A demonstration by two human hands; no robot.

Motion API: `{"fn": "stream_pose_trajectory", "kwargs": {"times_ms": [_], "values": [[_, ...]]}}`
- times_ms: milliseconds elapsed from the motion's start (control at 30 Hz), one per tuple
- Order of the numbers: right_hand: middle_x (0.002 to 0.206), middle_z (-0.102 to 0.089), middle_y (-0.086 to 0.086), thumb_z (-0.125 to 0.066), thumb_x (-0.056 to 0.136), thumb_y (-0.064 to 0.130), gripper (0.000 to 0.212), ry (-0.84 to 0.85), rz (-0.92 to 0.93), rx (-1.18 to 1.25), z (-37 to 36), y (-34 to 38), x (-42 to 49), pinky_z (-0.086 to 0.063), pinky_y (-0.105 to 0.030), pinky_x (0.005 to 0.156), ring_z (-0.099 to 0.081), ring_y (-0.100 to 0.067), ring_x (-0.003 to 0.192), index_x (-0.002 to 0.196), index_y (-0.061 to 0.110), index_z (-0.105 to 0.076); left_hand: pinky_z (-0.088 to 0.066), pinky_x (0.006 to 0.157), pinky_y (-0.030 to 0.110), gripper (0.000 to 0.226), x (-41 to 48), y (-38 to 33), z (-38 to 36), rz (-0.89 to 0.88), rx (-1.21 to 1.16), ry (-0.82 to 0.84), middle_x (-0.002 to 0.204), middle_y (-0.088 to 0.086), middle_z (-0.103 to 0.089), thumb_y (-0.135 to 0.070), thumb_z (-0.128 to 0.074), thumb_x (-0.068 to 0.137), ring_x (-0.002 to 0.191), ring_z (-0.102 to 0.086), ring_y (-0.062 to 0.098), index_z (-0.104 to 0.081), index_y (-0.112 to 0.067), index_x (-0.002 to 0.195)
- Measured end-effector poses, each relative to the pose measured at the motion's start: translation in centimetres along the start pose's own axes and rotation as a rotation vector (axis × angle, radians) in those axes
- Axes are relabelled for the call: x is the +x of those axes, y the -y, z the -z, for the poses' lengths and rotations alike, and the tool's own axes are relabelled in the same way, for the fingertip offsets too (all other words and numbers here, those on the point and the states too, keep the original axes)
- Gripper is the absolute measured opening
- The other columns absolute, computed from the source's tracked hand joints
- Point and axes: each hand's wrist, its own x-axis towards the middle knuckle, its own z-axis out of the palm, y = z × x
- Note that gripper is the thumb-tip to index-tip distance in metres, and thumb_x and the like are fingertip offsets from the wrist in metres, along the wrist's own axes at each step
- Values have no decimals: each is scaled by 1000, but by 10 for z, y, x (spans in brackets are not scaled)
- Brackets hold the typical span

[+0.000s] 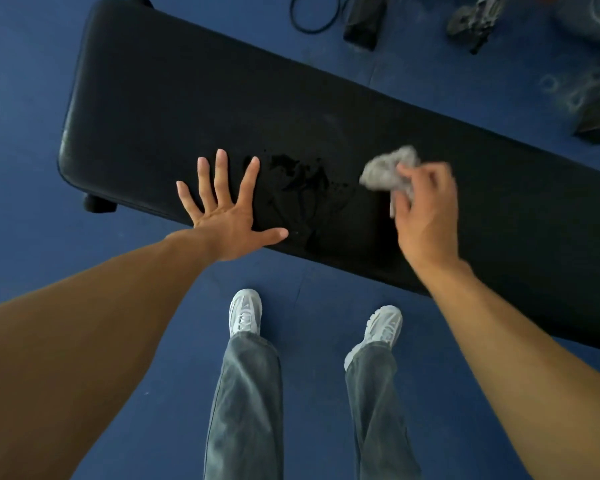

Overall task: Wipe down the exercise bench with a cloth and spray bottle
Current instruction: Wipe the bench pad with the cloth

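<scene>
Right hand (426,206) grips blurred, seemingly crumpled cloth (388,173) over bench (174,98).

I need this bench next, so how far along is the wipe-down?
Spraying looks done: a wet patch sits in the middle of the bench. In hand: the right hand grips a crumpled grey cloth beside that patch, while the left hand rests flat on the bench. Left: the patch is not yet wiped, and the rest of the bench looks dry.

The bench (187,81) top lies open leftward; dark gear (364,22) clutters the floor (32,237) beyond.
</scene>
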Motion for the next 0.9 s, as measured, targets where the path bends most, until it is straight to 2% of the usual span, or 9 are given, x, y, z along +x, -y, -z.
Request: {"fn": "stream_pose_trajectory", "kwargs": {"times_ms": [100,167,267,333,400,533,667,733,900], "values": [[125,-54,-14,-65,94,9,37,-123,-155,53,-18,25,51,-45,-24,96,-56,-26,110,130,10,-61,25,113,67,124,1,-1,7,14,0,85,154,7,52,-87,-56,73,140,50,33,39,-50,144],[124,-55,-14,-67,91,7,35,-106,-128,99,-33,52,55,-48,-30,93,-55,-28,107,126,11,-64,26,112,67,125,1,-1,11,26,-1,132,151,7,55,-87,-56,74,137,53,34,41,-50,142],[117,-58,-16,-67,88,1,35,130,140,151,-40,76,1,-50,-44,84,-55,-32,96,122,10,-67,27,111,66,125,0,-5,12,41,8,162,148,6,58,-87,-55,73,136,54,34,42,-50,141],[115,-60,-14,-66,91,2,33,320,315,151,-31,66,-37,-52,-45,82,-55,-31,92,123,10,-68,27,111,67,126,-1,-6,14,51,16,177,139,3,64,-88,-54,72,132,56,33,46,-50,138],[113,-61,-14,-66,90,3,32,379,386,129,-19,41,-42,-54,-46,81,-57,-31,91,121,10,-69,27,111,68,124,0,-6,17,45,13,196,131,1,67,-89,-53,72,126,60,31,49,-52,131],[116,-55,-16,-64,85,1,38,191,202,60,-7,12,29,-51,-47,88,-56,-33,100,121,11,-65,29,109,67,122,1,-6,19,40,7,227,126,0,70,-88,-54,74,124,61,31,50,-52,128],[127,-52,-15,-61,93,4,52,-28,-43,69,-33,45,104,-46,-33,98,-53,-29,113,143,14,-50,31,107,67,122,2,-5,18,36,4,239,120,-2,73,-87,-54,74,123,62,31,52,-54,126],[127,-52,-15,-62,92,5,52,-20,-51,78,-50,72,102,-44,-29,94,-53,-30,111,143,14,-52,32,107,67,123,1,-5,19,36,-1,245,119,-3,74,-87,-55,74,122,63,30,52,-54,124],[118,-59,-16,-62,89,2,48,315,434,71,-48,83,34,-54,-46,79,-55,-32,92,136,11,-61,33,105,65,122,1,-5,19,38,10,232,117,-4,75,-87,-54,74,115,67,26,54,-56,120]]}}
